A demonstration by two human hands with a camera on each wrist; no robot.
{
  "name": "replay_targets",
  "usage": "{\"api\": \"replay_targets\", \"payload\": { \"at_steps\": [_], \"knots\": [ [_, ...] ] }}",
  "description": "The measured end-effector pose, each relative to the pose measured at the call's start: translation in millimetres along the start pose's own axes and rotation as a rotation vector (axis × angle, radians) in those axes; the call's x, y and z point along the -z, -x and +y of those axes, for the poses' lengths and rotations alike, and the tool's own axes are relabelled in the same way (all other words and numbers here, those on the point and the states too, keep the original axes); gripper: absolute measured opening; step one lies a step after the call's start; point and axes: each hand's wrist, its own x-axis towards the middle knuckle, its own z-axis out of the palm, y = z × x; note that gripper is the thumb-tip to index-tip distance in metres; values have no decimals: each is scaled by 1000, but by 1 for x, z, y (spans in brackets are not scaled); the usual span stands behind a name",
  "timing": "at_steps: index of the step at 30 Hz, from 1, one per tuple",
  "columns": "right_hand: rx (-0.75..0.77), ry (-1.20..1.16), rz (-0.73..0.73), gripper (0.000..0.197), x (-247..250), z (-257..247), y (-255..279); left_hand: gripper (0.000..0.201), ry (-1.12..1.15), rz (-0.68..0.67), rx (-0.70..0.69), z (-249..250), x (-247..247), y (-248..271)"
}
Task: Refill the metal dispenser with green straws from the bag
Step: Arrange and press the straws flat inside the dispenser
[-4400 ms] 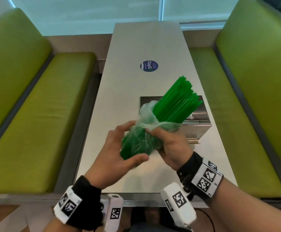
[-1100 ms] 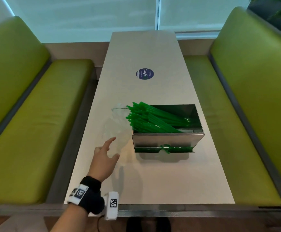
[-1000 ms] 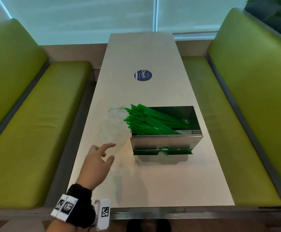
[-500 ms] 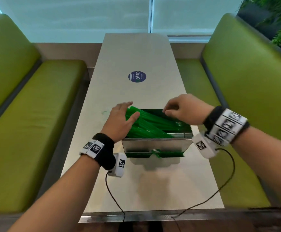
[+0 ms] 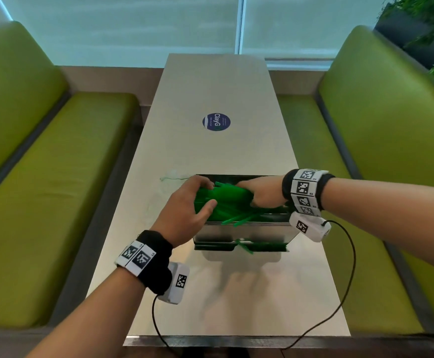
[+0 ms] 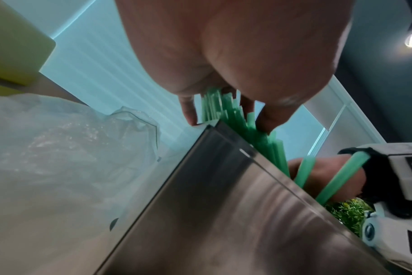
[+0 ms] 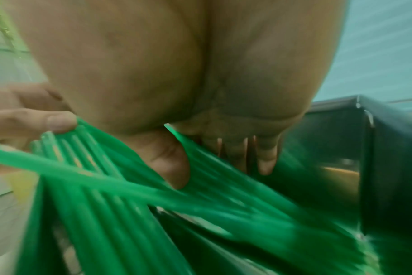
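The metal dispenser (image 5: pixel 241 231) stands open-topped in the middle of the table, with a bundle of green straws (image 5: pixel 227 200) lying slanted in it and sticking out over its left rim. My left hand (image 5: pixel 206 195) grips the protruding left ends of the straws (image 6: pixel 233 115) between fingers and thumb. My right hand (image 5: pixel 246 195) reaches in from the right and holds the bundle (image 7: pixel 153 204), thumb pressed into it. A few straws poke over the front wall, and others lie in the lower slot (image 5: pixel 244 245). The empty clear bag (image 6: pixel 59 148) lies crumpled left of the dispenser (image 6: pixel 212 204).
The long pale table (image 5: pixel 218 86) carries a round blue sticker (image 5: pixel 216 122) further back. Green bench seats (image 5: pixel 55 189) run along both sides. Black cables (image 5: pixel 350 280) hang from my wrist cameras across the near table edge.
Both hands came onto the straws in the dispenser. My left hand went from flat against the ends to curled round them; my right hand dropped from the back rim into the bundle.
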Motion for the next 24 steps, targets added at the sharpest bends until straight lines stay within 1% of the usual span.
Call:
{"api": "replay_targets", "payload": {
  "at_steps": [2, 5, 7, 9, 12, 14, 16, 18, 20, 21, 23, 24],
  "knots": [
    [0, -17, 6, 47, 2, 1, -3, 36, 26, 31, -14, 3, 0, -2],
    [32, -19, 8, 38, 5, 1, -3, 52, 75, -3, 25, 5, -1, -4],
    [58, -21, 50, 33, 6, 2, 0, 65, 54, -18, 29, 4, -3, -3],
    [73, -26, 114, 32, 7, 2, 2, 78, 23, -26, 46, 3, -5, -3],
    [76, -70, 204, 33, 9, 4, 4, 89, -8, -19, 82, 1, -6, -4],
    [67, -117, 227, 32, 9, 5, 6, 93, -19, -19, 89, -1, -5, -5],
    [65, -204, 216, 32, 8, 7, 9, 99, 4, -42, 109, 0, -5, -7],
    [66, -304, 206, 27, 6, 10, 12, 98, -12, -106, 142, 4, -5, -9],
    [68, -335, 227, 21, 4, 14, 14, 86, -72, -204, 158, 6, -2, -14],
    [68, -337, 253, 15, 4, 16, 15, 77, -55, -246, 176, 6, 2, -17],
    [79, -375, 304, 5, 4, 20, 15, 66, 112, -279, 240, 6, 14, -24],
    [86, -414, 321, 5, 5, 20, 16, 63, 211, -275, 277, 6, 19, -27]
  ]
}}
